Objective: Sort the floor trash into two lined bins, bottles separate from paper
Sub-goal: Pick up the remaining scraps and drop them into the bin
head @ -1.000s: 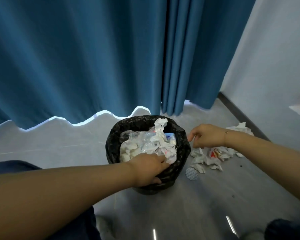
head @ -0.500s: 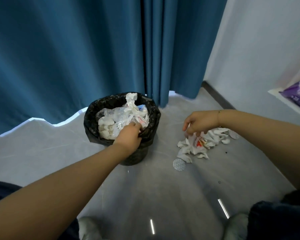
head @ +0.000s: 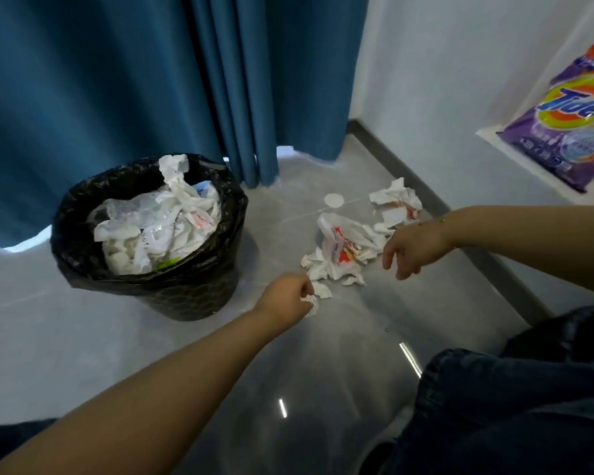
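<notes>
Left hand fingers curled, pinching a small ridged paper scrap just off the floor. Right hand fingers loose and apart, empty, over the crumpled paper pile. Lift scrap clear, drop into black-lined bin; it's nearly full, so press down.

1. One view only, head-worn, looking forward and steeply down at the grey floor.
2. It faces the blue curtain, with the white wall running along the right.
3. Wide-angle lens: edges bow, and both forearms sweep in from the lower corners.
4. Close range, with the black-lined bin sitting left of centre and the paper scraps right of centre, all within arm's reach.
5. A denim-clad knee fills the bottom-right corner.
</notes>
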Motion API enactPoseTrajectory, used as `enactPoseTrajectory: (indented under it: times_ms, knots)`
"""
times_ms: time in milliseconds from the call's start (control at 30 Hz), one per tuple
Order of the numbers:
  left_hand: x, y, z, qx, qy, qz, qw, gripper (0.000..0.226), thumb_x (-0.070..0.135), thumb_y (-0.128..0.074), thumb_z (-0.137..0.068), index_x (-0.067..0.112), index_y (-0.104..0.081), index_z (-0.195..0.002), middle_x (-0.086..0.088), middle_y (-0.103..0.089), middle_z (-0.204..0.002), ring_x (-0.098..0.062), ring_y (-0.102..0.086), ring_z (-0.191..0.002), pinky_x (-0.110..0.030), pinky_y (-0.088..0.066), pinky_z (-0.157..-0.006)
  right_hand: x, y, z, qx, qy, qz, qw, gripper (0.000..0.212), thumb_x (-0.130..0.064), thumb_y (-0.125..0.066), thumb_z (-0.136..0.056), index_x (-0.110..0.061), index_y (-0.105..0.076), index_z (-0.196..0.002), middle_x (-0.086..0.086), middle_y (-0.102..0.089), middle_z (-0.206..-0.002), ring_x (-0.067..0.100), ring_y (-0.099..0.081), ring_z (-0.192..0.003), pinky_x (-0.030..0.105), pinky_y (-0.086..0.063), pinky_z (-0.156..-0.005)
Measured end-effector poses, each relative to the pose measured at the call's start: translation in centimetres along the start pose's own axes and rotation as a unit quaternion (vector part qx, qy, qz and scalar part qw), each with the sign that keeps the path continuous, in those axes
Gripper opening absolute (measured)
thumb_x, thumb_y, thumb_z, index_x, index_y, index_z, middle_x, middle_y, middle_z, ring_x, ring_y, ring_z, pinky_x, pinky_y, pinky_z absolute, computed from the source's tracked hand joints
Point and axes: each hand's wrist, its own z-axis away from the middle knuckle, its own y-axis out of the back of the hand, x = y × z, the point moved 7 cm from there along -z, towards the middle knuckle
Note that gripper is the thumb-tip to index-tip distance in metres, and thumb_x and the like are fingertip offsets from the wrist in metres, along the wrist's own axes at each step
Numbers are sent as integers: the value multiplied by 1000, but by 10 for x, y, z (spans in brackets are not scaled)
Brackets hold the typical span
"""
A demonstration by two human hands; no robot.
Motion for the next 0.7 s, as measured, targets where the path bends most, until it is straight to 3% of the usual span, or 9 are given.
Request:
enactPoseTrajectory:
  times_ms: [167,333,433,567,700]
  knots:
    - [-25,-51,-31,20,133,87,987,39,19,-69,-79,10,-51,-112,-12,-50,-117,-27,-54,-104,-28,-41,-85,21,-25,-27,-1,19,-1,1000,30,-21,-64,-87,-16,-59,-116,-5,-55,-83,14,-57,-81,27,-48,-77]
    - [-48,-91,-49,32,210,118,970,67,28,-77,-73,12,-42,-127,-13,-41,-128,-30,-45,-117,-34,-38,-97,56,-71,-65,-55,11,5,998,32,-25,-67,-84,-17,-60,-114,1,-56,-98,17,-56,-91,31,-48,-87]
    - [-62,-105,-52,31,207,109,972,62,26,-77,-75,14,-45,-126,-12,-43,-128,-28,-45,-118,-32,-37,-98,71,-90,-84,-41,8,-21,999,34,-25,-67,-85,-15,-59,-116,3,-53,-105,16,-51,-93,27,-44,-83]
    - [-70,-111,-56,16,163,78,983,45,26,-78,-73,15,-54,-110,-8,-45,-115,-24,-48,-107,-28,-38,-90,86,-118,-116,10,-5,-93,996,35,-23,-67,-83,-15,-57,-116,6,-58,-118,23,-55,-106,28,-44,-87]
    - [-65,-103,-58,43,115,77,990,31,21,-80,-70,18,-54,-86,0,-46,-98,-17,-45,-91,-25,-37,-80,80,-139,-129,45,23,-89,995,34,-23,-61,-85,-13,-48,-115,9,-56,-117,27,-53,-104,31,-41,-81]
